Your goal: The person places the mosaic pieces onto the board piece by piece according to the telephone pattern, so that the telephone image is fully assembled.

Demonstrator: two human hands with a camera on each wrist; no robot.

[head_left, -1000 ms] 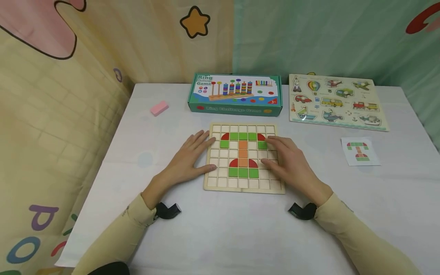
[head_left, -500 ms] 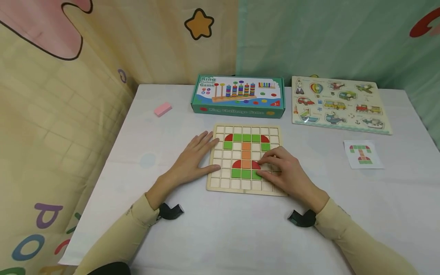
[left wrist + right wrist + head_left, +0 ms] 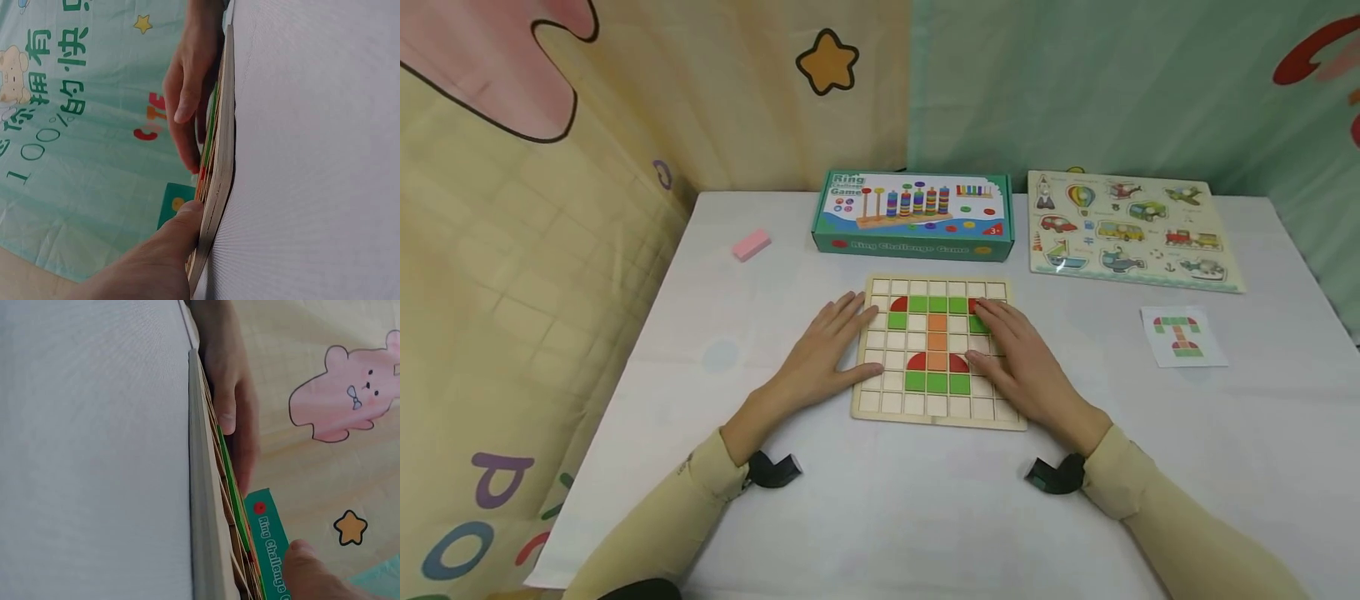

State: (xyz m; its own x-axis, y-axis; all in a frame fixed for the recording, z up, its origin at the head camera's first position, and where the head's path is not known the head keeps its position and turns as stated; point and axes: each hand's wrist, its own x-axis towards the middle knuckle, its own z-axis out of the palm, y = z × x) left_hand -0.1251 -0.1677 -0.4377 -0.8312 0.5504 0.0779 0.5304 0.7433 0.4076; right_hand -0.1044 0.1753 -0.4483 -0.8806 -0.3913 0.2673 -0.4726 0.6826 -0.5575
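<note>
A wooden grid board (image 3: pixel 880 405) lies flat on the white table, with green and orange square tiles and red rounded tiles set in its cells. My left hand (image 3: pixel 820 354) rests along the board's left edge, fingers straight and thumb on the rim; the left wrist view shows that thumb (image 3: pixel 184 225) touching the board's edge. Over the board's right side lies my right hand (image 3: pixel 1030 358), fingers extended, partly covering the upper right red tile (image 3: pixel 973 305) and the green tile (image 3: pixel 977 325) below it. Its thumb is near the lower right red tile (image 3: pixel 958 363).
Behind the board stands a green Ring Challenge Game box (image 3: pixel 913 217). A vehicle puzzle board (image 3: pixel 1135 233) lies at the back right, and a printed pattern card (image 3: pixel 1184 337) is in front of it. To the back left is a pink block (image 3: pixel 751 245).
My right hand went from flat to fingertips bunched at the lower right red tile, then spread back over the board's right side. The left hand stayed at the left edge.
</note>
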